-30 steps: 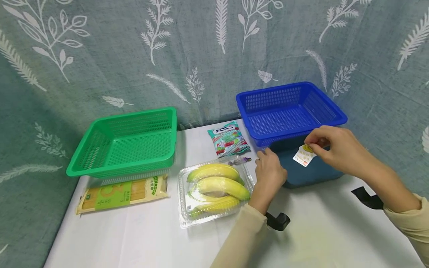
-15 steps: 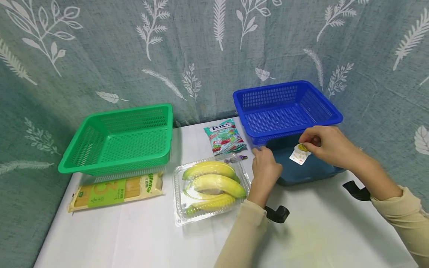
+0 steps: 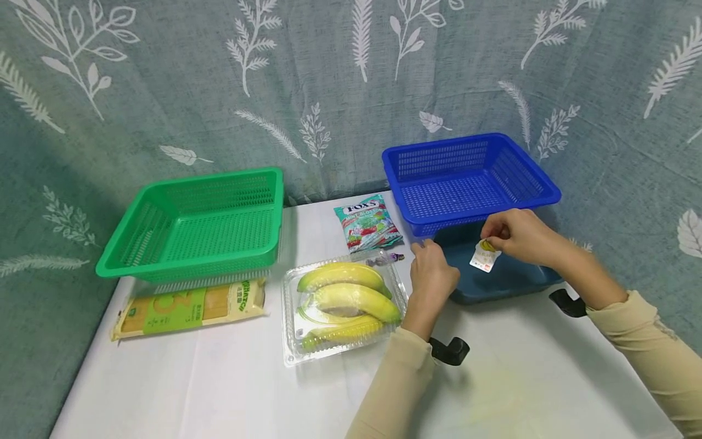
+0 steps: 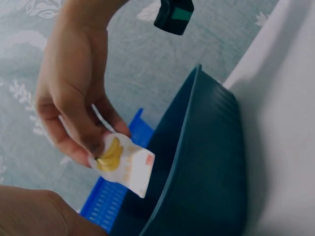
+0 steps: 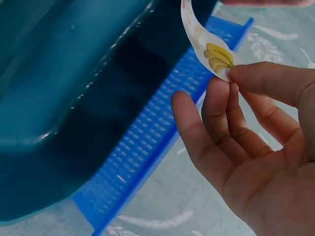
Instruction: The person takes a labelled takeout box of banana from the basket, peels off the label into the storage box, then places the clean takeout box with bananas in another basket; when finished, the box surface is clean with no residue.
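Observation:
My right hand (image 3: 518,235) pinches a white sticker label (image 3: 485,256) printed with yellow bananas, between thumb and fingertips. The label (image 4: 125,164) hangs bent over the mouth of a dark teal bin (image 3: 488,292), its lower end free. In the right wrist view the label (image 5: 215,54) curls upward from the fingertips. My left hand (image 3: 433,277) grips the bin's left rim with bent fingers; the fingertips are mostly hidden. Left of that hand lies a clear plastic box (image 3: 293,341) holding bananas (image 3: 356,299).
Behind the bin stands a blue basket (image 3: 466,210). A green basket (image 3: 192,268) stands at the left, with a pack of noodles (image 3: 189,308) before it. A mint candy bag (image 3: 367,222) and a small purple-wrapped item (image 3: 396,258) lie near the box. Patterned curtain surrounds the table.
My right hand and the label have shifted a little left and down over the bin. The left hand stays at the rim, and the view has shifted slightly.

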Demonstrator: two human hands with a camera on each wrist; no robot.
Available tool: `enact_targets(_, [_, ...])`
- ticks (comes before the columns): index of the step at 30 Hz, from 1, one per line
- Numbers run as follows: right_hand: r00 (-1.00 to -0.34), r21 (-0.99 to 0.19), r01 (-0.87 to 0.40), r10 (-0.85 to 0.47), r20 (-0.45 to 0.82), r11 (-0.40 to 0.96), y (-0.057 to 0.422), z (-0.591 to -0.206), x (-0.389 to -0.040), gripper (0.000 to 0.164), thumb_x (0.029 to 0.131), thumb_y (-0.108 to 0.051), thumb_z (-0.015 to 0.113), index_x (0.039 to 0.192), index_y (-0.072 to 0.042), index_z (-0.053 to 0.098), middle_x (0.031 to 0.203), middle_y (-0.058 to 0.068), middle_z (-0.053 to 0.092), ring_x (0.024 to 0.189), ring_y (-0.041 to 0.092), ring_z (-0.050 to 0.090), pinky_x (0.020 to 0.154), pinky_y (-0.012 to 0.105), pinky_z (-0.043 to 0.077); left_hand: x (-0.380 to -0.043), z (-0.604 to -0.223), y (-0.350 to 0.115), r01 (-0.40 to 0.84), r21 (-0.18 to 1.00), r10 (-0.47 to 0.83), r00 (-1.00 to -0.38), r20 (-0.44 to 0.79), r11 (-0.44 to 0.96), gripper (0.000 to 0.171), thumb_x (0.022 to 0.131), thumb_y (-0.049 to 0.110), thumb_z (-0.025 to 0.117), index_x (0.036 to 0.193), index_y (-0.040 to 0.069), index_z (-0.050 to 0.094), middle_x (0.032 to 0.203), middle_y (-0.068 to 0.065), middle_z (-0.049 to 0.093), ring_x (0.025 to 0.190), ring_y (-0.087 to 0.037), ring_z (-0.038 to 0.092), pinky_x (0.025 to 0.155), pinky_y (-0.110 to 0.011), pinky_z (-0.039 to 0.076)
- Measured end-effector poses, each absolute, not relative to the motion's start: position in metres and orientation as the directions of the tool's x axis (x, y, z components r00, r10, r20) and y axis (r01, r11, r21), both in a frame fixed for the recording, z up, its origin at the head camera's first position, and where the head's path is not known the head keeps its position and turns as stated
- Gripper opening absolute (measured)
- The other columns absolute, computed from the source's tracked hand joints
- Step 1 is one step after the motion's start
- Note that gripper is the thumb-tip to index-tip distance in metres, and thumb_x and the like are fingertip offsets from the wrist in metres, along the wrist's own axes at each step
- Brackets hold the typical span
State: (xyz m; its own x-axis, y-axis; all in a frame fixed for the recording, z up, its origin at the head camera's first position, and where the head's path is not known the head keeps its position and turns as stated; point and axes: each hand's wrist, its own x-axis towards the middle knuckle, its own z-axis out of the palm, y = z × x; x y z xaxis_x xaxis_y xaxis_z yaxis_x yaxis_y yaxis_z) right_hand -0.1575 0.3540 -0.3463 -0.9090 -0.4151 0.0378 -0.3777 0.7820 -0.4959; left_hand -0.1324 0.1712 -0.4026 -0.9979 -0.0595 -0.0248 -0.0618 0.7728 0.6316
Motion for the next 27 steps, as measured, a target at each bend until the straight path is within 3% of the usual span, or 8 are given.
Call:
enact_targets(20, [-0.812,-0.466,-0.433,-0.558,-0.17,0.772,0.336,-0.374,-0.195,0.019,0.084,0.011,0.064,0.083,-0.007,0.071,0.074,0.001,0.064,0.066,0.016,0.055,0.059,0.033,0.048,-0.133,-0.402,0.17,-0.085,0.645,-0.048,-0.996,-0.075,0.759,0.056,0.076,0.009,0.08,0.125,-0.004,0.057,0.107,-0.016,0.051,0.076,-0.027,0.06,0.067,-0.036,0.054])
enact_targets(27, [-0.778,-0.423,-0.414,-0.555,-0.294,0.806,0.328,-0.381,-0.204,0.021,0.083,0.011,0.066,0.086,-0.009,0.073,0.081,0.003,0.069,0.074,0.018,0.06,0.065,0.037,0.052,-0.132,-0.402,0.17,-0.075,0.633,-0.032,-0.996,-0.079,0.77,0.057,0.078,0.014,0.081,0.126,-0.003,0.057,0.11,-0.016,0.051,0.077,-0.027,0.061,0.067,-0.035,0.054])
